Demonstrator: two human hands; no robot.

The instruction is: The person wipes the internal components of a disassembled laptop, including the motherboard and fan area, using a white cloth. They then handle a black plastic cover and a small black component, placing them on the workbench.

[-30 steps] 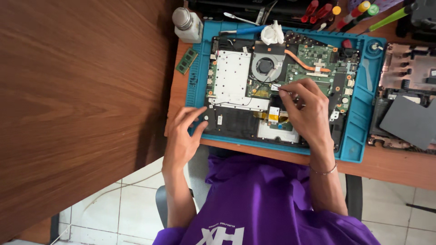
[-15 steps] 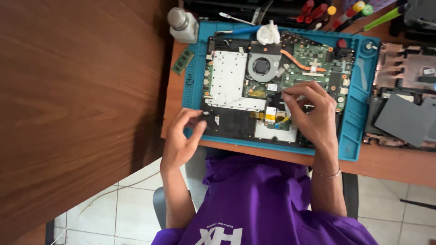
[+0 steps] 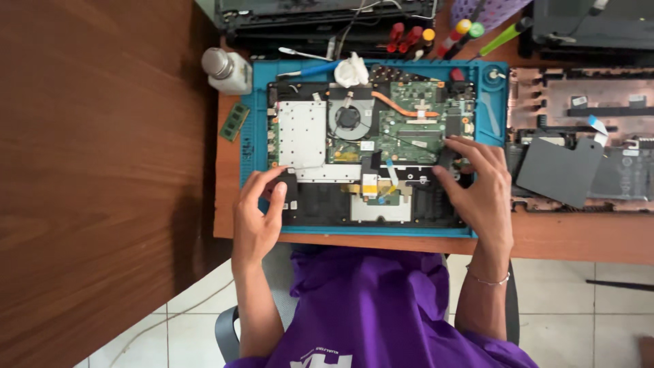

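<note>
Both hands (image 3: 255, 218) spread on opened laptop (image 3: 371, 153)

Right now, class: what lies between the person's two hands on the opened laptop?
In the head view, between the left hand and right hand lies the laptop's lower half: a dark empty bay, a pale panel and yellow-tabbed ribbon cables.

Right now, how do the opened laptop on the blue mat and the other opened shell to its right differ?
The opened laptop lies on the blue mat with its green board and round fan in place; the other shell lies on the bare wooden desk and shows no board, only a dark grey panel. The left hand and the right hand both rest on the laptop; nobody touches the shell. Both lie flat, with their insides facing up.
</note>
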